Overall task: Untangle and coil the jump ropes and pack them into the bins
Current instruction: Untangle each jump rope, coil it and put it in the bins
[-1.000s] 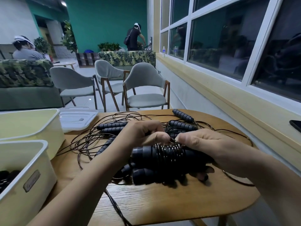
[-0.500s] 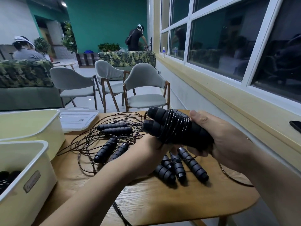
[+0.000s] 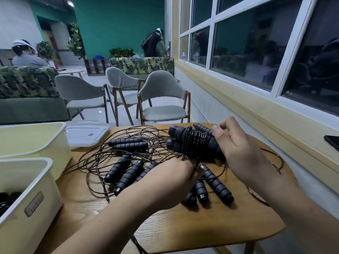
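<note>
Your right hand (image 3: 238, 153) wraps fingers and thumb round the handles of the coiled jump rope (image 3: 192, 143), which is held tilted above the middle of the table (image 3: 183, 226). Your left hand (image 3: 176, 178) curls its fingers onto the wound cord at the underside. The tangled ropes (image 3: 128, 153) lie loose across the table's middle, while the near bin (image 3: 27, 198), the far bin (image 3: 36, 140) and a lid (image 3: 86, 132) occupy the table's left side.

Grey chair (image 3: 163, 99), leaf-print sofa (image 3: 141, 64), water bottle (image 3: 183, 58), dark phone (image 3: 332, 142)
</note>
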A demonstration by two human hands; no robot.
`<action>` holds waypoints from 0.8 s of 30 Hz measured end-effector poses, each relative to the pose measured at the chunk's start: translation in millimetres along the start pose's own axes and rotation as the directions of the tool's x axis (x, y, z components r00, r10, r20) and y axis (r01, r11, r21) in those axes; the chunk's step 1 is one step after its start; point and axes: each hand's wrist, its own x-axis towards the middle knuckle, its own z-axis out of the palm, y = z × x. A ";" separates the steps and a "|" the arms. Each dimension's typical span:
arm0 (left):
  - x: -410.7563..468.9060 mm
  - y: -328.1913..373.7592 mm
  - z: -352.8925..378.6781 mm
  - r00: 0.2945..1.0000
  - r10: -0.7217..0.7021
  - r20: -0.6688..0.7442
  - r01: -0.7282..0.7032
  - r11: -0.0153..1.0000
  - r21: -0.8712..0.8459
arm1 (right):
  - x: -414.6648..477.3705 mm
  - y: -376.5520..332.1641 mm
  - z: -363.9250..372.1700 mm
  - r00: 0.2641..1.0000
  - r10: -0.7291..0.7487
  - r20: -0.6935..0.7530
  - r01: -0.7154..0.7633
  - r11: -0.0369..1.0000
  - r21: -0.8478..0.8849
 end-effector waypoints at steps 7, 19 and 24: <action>-7.3 -1.0 -7.2 0.991 0.112 -0.078 -0.104 0.989 0.102 | 5.3 10.7 4.9 0.999 -0.002 0.046 0.011 0.982 -0.190; -6.5 -28.8 -21.6 0.863 0.401 -0.308 -0.371 0.916 0.153 | -4.4 2.6 21.0 0.906 0.047 0.420 0.115 0.929 -0.352; -7.1 -32.4 -28.1 0.880 0.347 -0.326 -0.337 0.937 0.089 | -8.5 -1.8 18.6 0.831 0.075 0.551 0.166 0.912 -0.375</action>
